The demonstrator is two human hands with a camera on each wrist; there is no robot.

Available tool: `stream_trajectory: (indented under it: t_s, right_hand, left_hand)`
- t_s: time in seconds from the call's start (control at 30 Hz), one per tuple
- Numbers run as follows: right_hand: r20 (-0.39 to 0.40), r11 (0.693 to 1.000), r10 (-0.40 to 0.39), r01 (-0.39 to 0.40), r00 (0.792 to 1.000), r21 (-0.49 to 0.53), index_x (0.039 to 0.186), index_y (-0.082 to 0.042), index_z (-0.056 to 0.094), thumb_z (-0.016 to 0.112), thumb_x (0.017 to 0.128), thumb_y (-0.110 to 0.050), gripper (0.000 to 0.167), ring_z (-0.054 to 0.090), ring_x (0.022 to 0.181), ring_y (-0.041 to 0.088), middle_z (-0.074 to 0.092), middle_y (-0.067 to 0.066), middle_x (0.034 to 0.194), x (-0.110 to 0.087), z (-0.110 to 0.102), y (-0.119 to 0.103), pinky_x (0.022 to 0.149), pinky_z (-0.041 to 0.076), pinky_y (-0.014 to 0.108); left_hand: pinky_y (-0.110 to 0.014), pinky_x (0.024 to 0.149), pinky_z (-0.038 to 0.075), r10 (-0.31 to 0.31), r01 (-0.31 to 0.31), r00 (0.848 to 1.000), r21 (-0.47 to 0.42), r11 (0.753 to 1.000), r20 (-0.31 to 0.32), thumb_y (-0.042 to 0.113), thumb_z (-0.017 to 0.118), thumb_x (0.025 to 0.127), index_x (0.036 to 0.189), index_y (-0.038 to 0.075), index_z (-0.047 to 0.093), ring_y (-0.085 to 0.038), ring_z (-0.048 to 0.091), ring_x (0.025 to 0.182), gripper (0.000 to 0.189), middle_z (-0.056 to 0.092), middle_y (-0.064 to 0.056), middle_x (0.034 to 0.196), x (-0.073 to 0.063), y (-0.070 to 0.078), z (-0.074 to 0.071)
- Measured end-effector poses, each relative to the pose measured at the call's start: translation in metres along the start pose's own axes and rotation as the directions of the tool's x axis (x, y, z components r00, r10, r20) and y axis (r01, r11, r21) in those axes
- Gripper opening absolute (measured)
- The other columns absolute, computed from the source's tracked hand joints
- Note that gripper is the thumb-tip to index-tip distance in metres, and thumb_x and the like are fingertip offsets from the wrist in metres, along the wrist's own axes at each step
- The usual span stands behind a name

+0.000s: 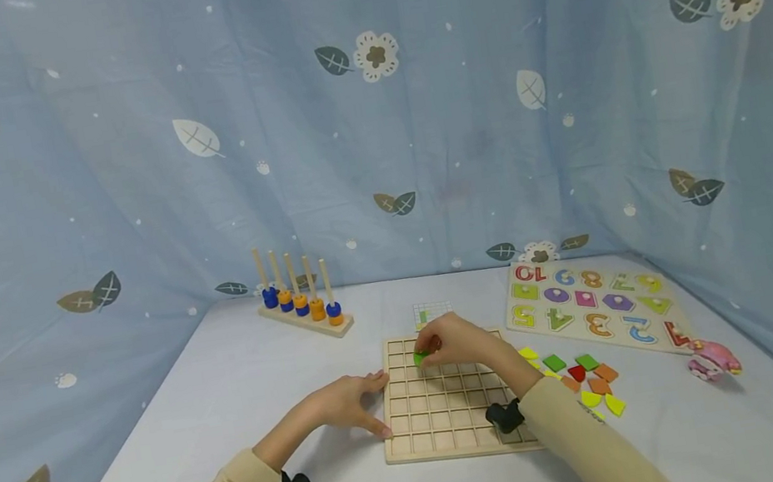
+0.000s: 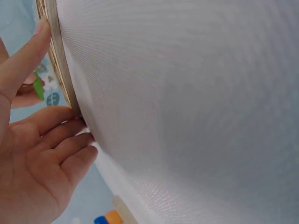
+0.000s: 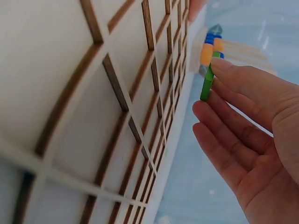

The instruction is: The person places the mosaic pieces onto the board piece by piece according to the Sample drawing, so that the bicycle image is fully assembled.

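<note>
A wooden grid board (image 1: 429, 413) lies on the table, divided into square cells by raised strips. My right hand (image 1: 457, 341) is over its far left part and pinches a flat green tile (image 3: 210, 77) between thumb and fingers, just above the strips. Along the board's left edge, my left hand (image 1: 344, 404) touches the side with thumb and fingers spread apart and fairly straight; the left wrist view shows the fingertips (image 2: 74, 112) against the board's side. A small printed pattern card (image 1: 432, 314) lies behind the board, partly covered by the right hand.
Loose green, yellow, orange and red tiles (image 1: 600, 386) lie right of the board, partly behind the right forearm. Farther back stand a peg stand with blue and orange rings (image 1: 302, 309) and a number puzzle board (image 1: 579, 303). A pink toy (image 1: 715, 359) sits at the right.
</note>
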State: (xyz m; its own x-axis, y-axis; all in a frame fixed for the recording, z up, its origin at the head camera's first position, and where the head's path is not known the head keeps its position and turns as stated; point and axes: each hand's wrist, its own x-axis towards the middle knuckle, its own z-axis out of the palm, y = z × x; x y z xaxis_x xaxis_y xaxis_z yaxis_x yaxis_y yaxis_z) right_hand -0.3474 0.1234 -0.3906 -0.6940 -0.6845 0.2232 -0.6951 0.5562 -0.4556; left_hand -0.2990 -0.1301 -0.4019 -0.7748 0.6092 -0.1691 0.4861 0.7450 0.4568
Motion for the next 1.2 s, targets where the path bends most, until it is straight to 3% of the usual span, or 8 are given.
stream_trajectory:
  t_s: [0.3,0.67,1.2]
  right_hand:
    - [0.079,0.997,0.073,-0.071,0.994,-0.034,0.095,-0.009,0.074,0.078,0.082,-0.016,0.015,0.062,0.074,0.005,0.070,-0.002,0.087,0.010,0.008,-0.004,0.066,0.052,0.021]
    - [0.133,0.994,0.097,-0.090,0.986,-0.063,0.091,-0.009,0.073,0.079,0.081,-0.015,0.013,0.059,0.069,0.004,0.066,-0.006,0.079,0.018,0.011,-0.005,0.063,0.051,0.021]
    - [0.105,0.995,0.096,-0.097,0.990,-0.001,0.091,-0.006,0.074,0.081,0.078,-0.012,0.015,0.061,0.069,0.005,0.068,-0.003,0.080,0.014,0.013,-0.005,0.063,0.052,0.020]
  left_hand:
    - [-0.046,0.112,0.028,-0.001,0.001,1.000,0.003,1.000,0.004,0.040,0.084,0.072,0.144,0.003,0.042,-0.032,0.032,0.139,0.092,0.034,-0.015,0.152,0.001,-0.001,0.000]
    - [-0.045,0.112,0.028,-0.014,0.014,1.000,0.014,1.000,0.009,0.041,0.083,0.072,0.145,0.003,0.042,-0.032,0.033,0.139,0.092,0.034,-0.014,0.152,0.002,0.002,-0.001]
    - [-0.045,0.112,0.028,-0.016,0.016,1.000,0.007,1.000,0.008,0.040,0.084,0.072,0.144,0.003,0.043,-0.031,0.033,0.139,0.091,0.035,-0.013,0.152,0.001,0.001,-0.001]
